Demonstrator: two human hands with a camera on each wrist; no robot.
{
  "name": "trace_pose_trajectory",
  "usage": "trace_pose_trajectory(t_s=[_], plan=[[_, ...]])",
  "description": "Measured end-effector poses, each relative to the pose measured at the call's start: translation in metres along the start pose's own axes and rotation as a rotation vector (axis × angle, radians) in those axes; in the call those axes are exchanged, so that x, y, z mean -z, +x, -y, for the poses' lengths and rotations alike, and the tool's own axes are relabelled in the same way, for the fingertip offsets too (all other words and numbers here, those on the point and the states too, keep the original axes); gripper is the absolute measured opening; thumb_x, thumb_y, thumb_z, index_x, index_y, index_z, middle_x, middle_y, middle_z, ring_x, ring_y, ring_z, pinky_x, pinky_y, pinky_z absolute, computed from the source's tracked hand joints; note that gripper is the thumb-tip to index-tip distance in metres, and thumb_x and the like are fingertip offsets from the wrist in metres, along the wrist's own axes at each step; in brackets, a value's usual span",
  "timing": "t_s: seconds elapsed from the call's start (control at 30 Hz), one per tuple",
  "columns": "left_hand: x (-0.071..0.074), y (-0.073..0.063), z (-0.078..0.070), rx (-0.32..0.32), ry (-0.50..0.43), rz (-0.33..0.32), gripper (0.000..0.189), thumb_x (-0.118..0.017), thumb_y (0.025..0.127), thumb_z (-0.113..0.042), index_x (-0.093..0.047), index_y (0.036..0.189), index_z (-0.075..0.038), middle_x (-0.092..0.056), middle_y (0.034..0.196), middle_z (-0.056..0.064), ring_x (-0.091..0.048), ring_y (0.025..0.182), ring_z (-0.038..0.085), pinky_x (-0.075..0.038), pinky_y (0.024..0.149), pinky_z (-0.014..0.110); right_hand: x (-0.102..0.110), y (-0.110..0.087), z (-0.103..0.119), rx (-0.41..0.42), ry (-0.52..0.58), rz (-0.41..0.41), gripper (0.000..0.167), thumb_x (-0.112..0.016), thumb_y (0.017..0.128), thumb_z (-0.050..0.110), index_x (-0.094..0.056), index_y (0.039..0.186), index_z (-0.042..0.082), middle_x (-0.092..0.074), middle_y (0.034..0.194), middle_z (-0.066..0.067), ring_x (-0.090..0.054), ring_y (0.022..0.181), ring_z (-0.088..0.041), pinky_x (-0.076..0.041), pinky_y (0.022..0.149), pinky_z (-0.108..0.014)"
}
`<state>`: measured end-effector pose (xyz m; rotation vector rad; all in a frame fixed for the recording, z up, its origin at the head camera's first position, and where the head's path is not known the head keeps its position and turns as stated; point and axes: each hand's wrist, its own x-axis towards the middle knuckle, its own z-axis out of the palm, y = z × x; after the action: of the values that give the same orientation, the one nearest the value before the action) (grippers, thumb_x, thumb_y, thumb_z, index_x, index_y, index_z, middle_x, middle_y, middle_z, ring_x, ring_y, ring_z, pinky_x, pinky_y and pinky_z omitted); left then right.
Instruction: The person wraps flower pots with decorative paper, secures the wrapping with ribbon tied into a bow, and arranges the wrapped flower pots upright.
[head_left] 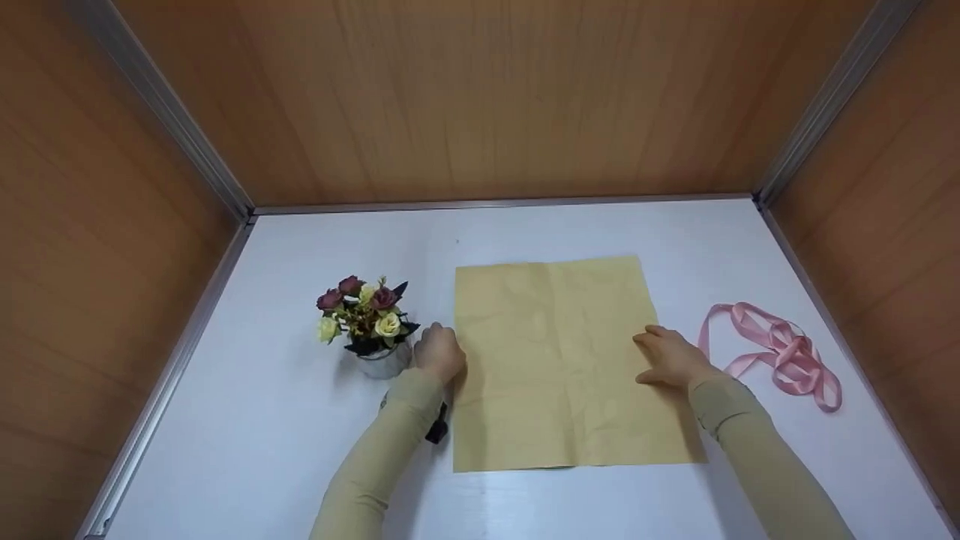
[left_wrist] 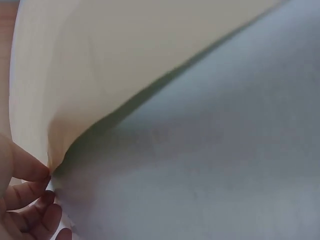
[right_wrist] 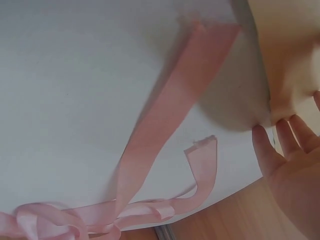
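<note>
A sheet of tan wrapping paper (head_left: pixel 551 360) lies on the white table with a faint crease down its middle. At its left edge my left hand (head_left: pixel 440 352) pinches the paper between thumb and finger. The left wrist view shows that hand (left_wrist: pixel 25 200) with the paper's edge (left_wrist: pixel 100 65) slightly lifted and a greenish underside. My right hand (head_left: pixel 673 356) rests on the right edge, fingers spread. In the right wrist view, the fingertips of this hand (right_wrist: pixel 295 167) touch the paper (right_wrist: pixel 280 50) near its border.
Left of the paper stands a pot (head_left: pixel 384 361) of artificial roses (head_left: pixel 367 311), close to my left hand. A loose tangle of pink ribbon (head_left: pixel 799 364) lies to the right. Some small black object (head_left: pixel 437 429) shows partly behind my left forearm. Wooden panels (head_left: pixel 495 97) wall the table.
</note>
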<state>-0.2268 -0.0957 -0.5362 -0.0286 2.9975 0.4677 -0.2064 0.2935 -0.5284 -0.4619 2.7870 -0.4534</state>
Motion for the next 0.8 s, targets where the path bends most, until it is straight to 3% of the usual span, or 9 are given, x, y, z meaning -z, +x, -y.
trace_pose_trajectory(t_s=[0.27, 0.47, 0.67, 0.8], plan=[[-0.006, -0.001, -0.002, -0.034, 0.037, -0.070, 0.015, -0.054, 0.085, -0.007, -0.066, 0.087, 0.003, -0.058, 0.093, 0.018, -0.056, 0.091, 0.035, -0.048, 0.075, 0.049, -0.001, 0.000, 0.000, -0.001, 0.018, -0.014, 0.073, -0.080, 0.075, 0.028, -0.047, 0.131, -0.005, -0.035, 0.141, -0.034, -0.033, 0.127, -0.053, -0.036, 0.098, -0.062], [-0.009, 0.000, -0.007, -0.025, 0.034, -0.106, 0.016, -0.054, 0.087, -0.006, -0.059, 0.099, 0.004, -0.059, 0.094, 0.019, -0.057, 0.092, 0.035, -0.049, 0.073, 0.047, -0.005, -0.001, -0.002, -0.009, 0.018, -0.027, 0.073, -0.079, 0.075, 0.027, -0.047, 0.132, -0.005, -0.035, 0.141, -0.033, -0.034, 0.127, -0.053, -0.036, 0.099, -0.062], [-0.008, 0.000, -0.012, -0.066, 0.112, -0.053, 0.027, -0.047, 0.093, -0.004, -0.055, 0.119, -0.003, -0.056, 0.106, 0.021, -0.055, 0.098, 0.035, -0.049, 0.074, 0.046, -0.004, 0.000, -0.001, -0.024, 0.016, -0.014, 0.073, -0.079, 0.076, 0.025, -0.045, 0.133, -0.005, -0.033, 0.143, -0.033, -0.032, 0.129, -0.053, -0.034, 0.100, -0.062], [-0.007, -0.002, -0.013, -0.103, 0.175, -0.044, 0.031, -0.048, 0.093, -0.004, -0.055, 0.123, -0.009, -0.055, 0.107, 0.021, -0.055, 0.097, 0.034, -0.050, 0.072, 0.045, -0.003, 0.000, 0.000, -0.044, 0.025, 0.016, 0.075, -0.078, 0.077, 0.027, -0.043, 0.136, -0.004, -0.029, 0.146, -0.031, -0.028, 0.131, -0.051, -0.035, 0.099, -0.063]])
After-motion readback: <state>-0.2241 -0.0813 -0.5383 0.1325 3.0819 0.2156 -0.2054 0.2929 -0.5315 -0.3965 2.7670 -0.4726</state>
